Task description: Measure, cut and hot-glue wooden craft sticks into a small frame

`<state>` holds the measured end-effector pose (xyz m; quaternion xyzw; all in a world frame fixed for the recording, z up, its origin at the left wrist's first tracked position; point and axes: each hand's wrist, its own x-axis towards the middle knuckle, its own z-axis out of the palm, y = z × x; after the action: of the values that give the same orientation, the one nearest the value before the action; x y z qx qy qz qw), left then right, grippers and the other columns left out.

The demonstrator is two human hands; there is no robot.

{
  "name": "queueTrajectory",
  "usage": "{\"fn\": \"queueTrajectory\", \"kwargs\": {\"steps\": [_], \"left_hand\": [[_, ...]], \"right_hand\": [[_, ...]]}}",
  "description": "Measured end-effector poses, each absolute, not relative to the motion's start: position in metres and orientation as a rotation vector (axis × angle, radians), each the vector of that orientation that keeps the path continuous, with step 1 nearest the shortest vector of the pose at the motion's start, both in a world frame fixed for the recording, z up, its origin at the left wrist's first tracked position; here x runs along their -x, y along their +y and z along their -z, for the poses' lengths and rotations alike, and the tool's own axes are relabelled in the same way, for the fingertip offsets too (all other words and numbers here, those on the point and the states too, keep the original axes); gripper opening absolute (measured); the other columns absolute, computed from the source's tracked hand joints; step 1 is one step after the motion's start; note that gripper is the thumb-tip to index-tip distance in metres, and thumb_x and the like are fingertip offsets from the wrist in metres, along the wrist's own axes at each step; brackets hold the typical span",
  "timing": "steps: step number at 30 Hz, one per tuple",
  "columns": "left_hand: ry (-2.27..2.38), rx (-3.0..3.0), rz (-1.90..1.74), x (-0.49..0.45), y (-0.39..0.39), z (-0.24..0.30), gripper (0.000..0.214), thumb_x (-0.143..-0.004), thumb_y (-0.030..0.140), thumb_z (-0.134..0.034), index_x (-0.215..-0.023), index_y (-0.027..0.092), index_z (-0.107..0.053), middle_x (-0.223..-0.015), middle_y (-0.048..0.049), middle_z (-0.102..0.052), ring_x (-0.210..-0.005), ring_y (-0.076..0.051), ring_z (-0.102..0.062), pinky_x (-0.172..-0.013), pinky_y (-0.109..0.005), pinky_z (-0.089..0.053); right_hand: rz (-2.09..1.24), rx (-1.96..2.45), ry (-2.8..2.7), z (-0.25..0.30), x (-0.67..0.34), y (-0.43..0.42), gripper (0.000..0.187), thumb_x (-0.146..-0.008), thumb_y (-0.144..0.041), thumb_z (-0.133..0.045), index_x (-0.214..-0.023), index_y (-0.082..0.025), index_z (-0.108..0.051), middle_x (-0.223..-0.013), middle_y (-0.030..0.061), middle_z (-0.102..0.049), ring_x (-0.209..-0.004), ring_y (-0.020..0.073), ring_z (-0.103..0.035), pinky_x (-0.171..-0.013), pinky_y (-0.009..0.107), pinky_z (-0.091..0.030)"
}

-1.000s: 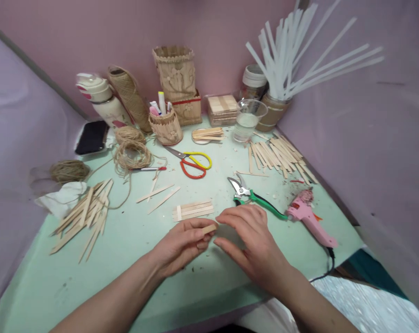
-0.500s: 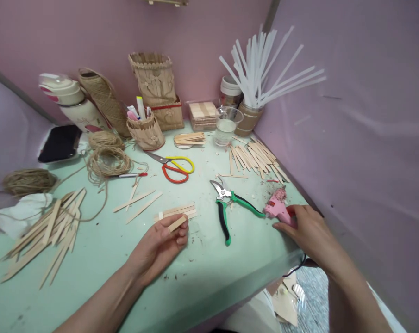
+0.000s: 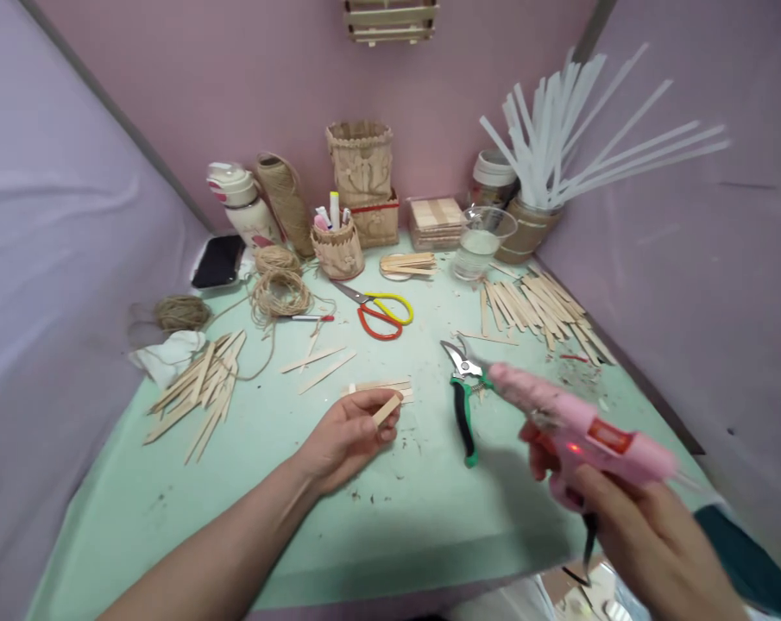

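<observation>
Head view, left hand: the left hand (image 3: 351,438) is closed on a short, flat, pale wooden stick (image 3: 387,410), pinched between thumb and fingers above the pale green worktop (image 3: 429,517).
Right hand: the right hand (image 3: 645,526) is wrapped round the handle of a pink plastic glue gun (image 3: 551,404), raised, nozzle leftward, a red light glowing on its side.
Stick panel: pale flat sticks side by side (image 3: 381,385), just beyond the left hand and partly hidden by it.
Pen cup: a round cup clad in pale wood (image 3: 336,254), holding a yellow-capped marker (image 3: 334,207) and other pens.
Wooden boxes: a tall box with a scalloped rim (image 3: 362,172) above a lower box with a red line along its top (image 3: 378,226); their contents are hidden.
Clear packet: transparent plastic (image 3: 437,235) around stacked wooden sticks.
Clear cup: a see-through plastic cup (image 3: 484,228), partly filled with clear liquid.
Brown pot: a banded brown container (image 3: 525,237), bristling with long, translucent white sticks (image 3: 549,129).
White-lidded jar: behind the clear cup (image 3: 494,168), contents unclear.
Round dish: a small white disc (image 3: 393,272) under loose flat sticks (image 3: 412,263).
</observation>
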<state>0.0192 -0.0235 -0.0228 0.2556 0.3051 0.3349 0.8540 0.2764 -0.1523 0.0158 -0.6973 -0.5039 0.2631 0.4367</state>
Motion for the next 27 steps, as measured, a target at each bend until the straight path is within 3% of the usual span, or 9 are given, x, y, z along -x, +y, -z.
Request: {"fn": "queueTrajectory", "kwargs": {"steps": [4,12,23,27], "left_hand": [[0.637,-0.601,-0.709,-0.017,-0.024,0.024,0.051,-0.046,0.034,-0.097,-0.090,0.013,-0.080,-0.079,-0.0061,-0.063,-0.073,-0.012,-0.050,-0.068,-0.025,-0.039],[0.608,-0.694,-0.702,-0.017,-0.023,0.025,0.046,-0.052,0.031,-0.095,-0.092,0.017,-0.080,-0.083,-0.0058,-0.068,-0.074,-0.013,-0.054,-0.070,-0.025,-0.038],[0.611,-0.727,-0.701,-0.016,-0.024,0.026,0.044,-0.053,0.030,-0.093,-0.093,0.018,-0.080,-0.091,-0.0082,-0.072,-0.082,-0.018,-0.059,-0.079,-0.030,-0.043],[0.607,-0.720,-0.693,-0.016,-0.024,0.027,0.043,-0.054,0.028,-0.093,-0.094,0.018,-0.080,-0.093,-0.0082,-0.072,-0.086,-0.019,-0.060,-0.084,-0.032,-0.044]], "right_hand": [[-0.920,1.613,-1.348,-0.008,-0.245,-0.150,0.045,-0.092,-0.056,-0.050,-0.093,-0.020,-0.077,-0.068,0.0065,-0.070,-0.055,0.0195,-0.062,-0.048,0.027,-0.054],[-0.817,1.682,-1.329,-0.005,-0.236,-0.152,0.049,-0.090,-0.062,-0.048,-0.087,-0.022,-0.077,-0.057,0.0025,-0.060,-0.047,0.0176,-0.052,-0.049,0.027,-0.051],[-0.741,1.716,-1.275,-0.002,-0.231,-0.152,0.053,-0.089,-0.067,-0.048,-0.085,-0.022,-0.076,-0.068,0.0057,-0.068,-0.055,0.0199,-0.058,-0.055,0.029,-0.054],[-0.755,1.704,-1.301,-0.004,-0.232,-0.151,0.052,-0.089,-0.066,-0.047,-0.083,-0.022,-0.075,-0.063,0.0043,-0.065,-0.055,0.0204,-0.058,-0.058,0.030,-0.055]]}}
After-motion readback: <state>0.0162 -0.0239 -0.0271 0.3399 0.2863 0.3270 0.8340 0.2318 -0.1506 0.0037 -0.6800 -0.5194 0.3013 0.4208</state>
